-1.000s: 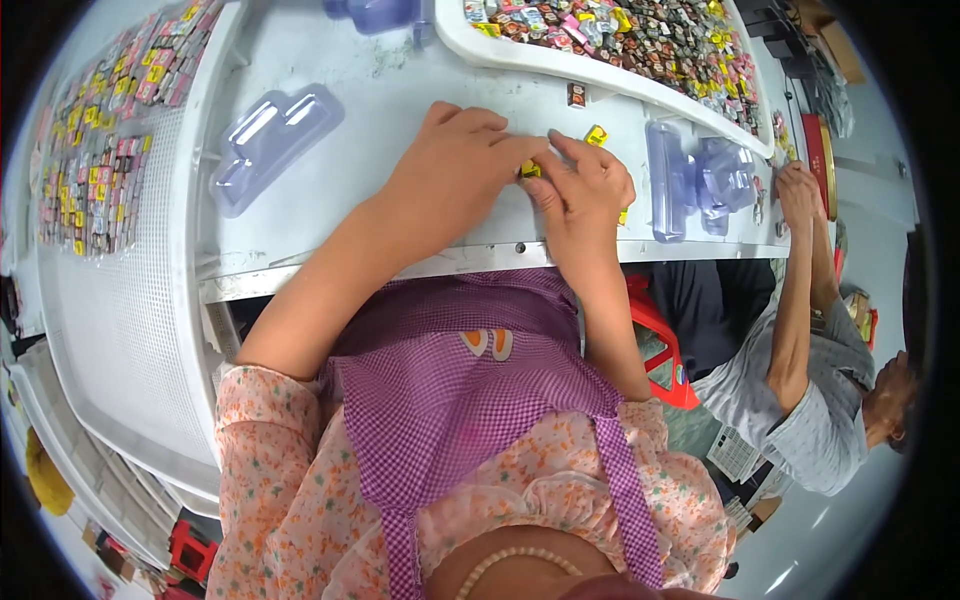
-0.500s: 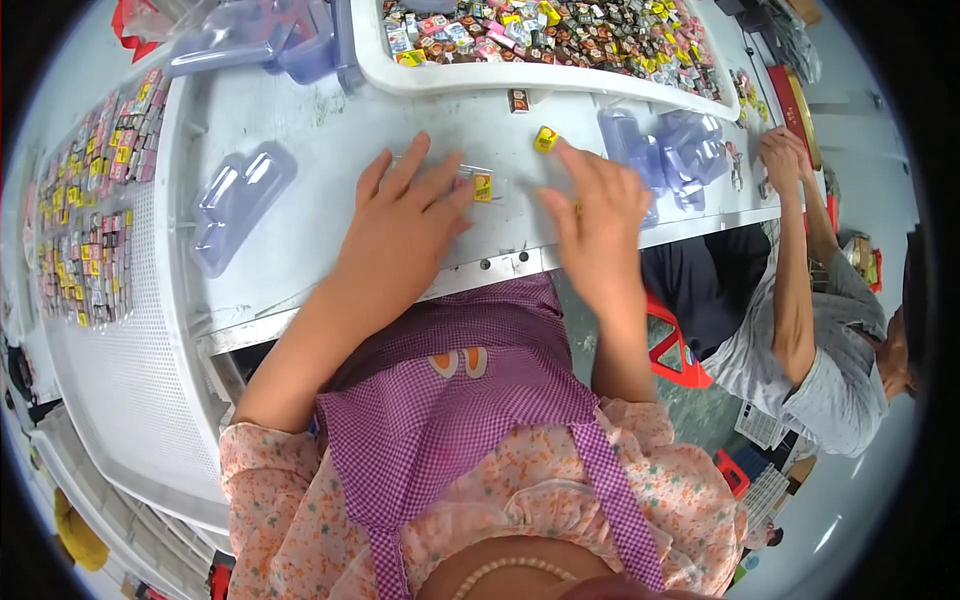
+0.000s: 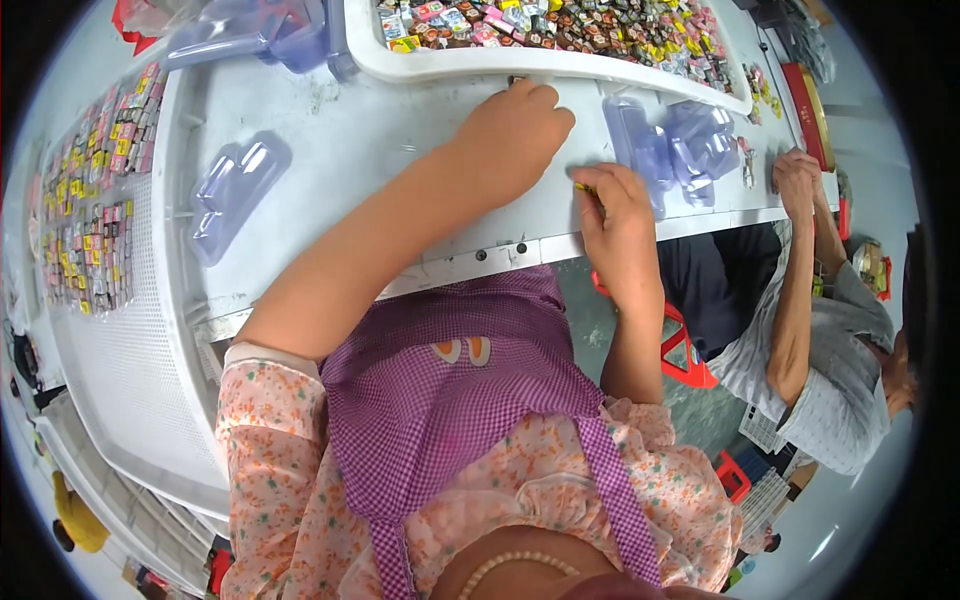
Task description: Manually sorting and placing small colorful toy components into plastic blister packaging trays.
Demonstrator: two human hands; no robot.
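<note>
My left hand [image 3: 515, 135] reaches across the white table, its fingers curled at the front rim of the big white tray [image 3: 560, 68]. A bit of a small dark wrapped block [image 3: 517, 79] shows at its fingertips, and the rest is covered. My right hand [image 3: 620, 212] is lower and to the right, above the table's front edge. Its thumb and bent fingers close on a small yellow wrapped block [image 3: 582, 187], mostly hidden by the fingers. Many small wrapped blocks [image 3: 590, 32] in mixed colours fill the white tray.
Clear bluish plastic shells lie left [image 3: 235, 195], right [image 3: 665, 155] and at the back left [image 3: 265, 40]. Packed rows of blocks [image 3: 95, 220] sit on a perforated white rack [image 3: 105, 370] at left. A co-worker's hands [image 3: 797, 175] rest at the table's right end.
My left hand has moved up and right, to the dark block by the tray rim. My right hand has drawn nearer and closed. The loose yellow blocks on the table no longer show there.
</note>
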